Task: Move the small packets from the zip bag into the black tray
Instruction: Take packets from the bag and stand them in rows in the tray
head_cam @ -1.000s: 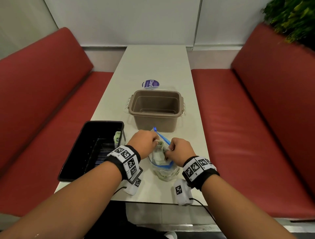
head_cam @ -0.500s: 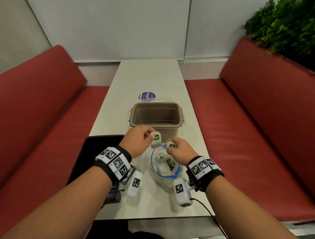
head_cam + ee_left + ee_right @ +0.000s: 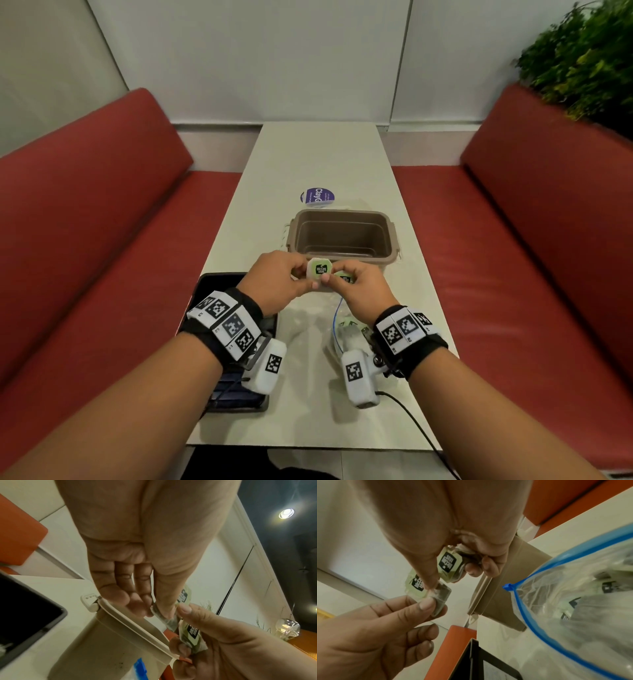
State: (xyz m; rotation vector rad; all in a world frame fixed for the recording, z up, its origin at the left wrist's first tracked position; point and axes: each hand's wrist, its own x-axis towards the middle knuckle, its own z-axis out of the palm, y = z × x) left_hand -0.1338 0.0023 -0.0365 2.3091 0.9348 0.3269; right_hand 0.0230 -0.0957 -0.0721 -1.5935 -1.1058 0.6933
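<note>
Both hands hover together above the table, just in front of the brown bin. My left hand (image 3: 305, 274) pinches a small green-and-white packet (image 3: 319, 270) by its edge, seen too in the left wrist view as the packet (image 3: 185, 596). My right hand (image 3: 334, 279) curls its fingers round a second packet (image 3: 448, 563), and its thumb also presses the first packet (image 3: 418, 586). The clear zip bag (image 3: 346, 334) with the blue seal lies open below my right wrist, with more packets inside the bag (image 3: 573, 595). The black tray (image 3: 219, 282) sits at the left, mostly hidden by my left arm.
A brown plastic bin (image 3: 342, 236) stands open just behind the hands. A round purple-labelled lid (image 3: 318, 197) lies farther back on the table. Red benches (image 3: 102, 222) flank the narrow table, and a cable runs off my right wrist camera.
Both hands came up out of the zip bag, each with a packet, and met in front of the bin. The bag now lies slumped on the table.
</note>
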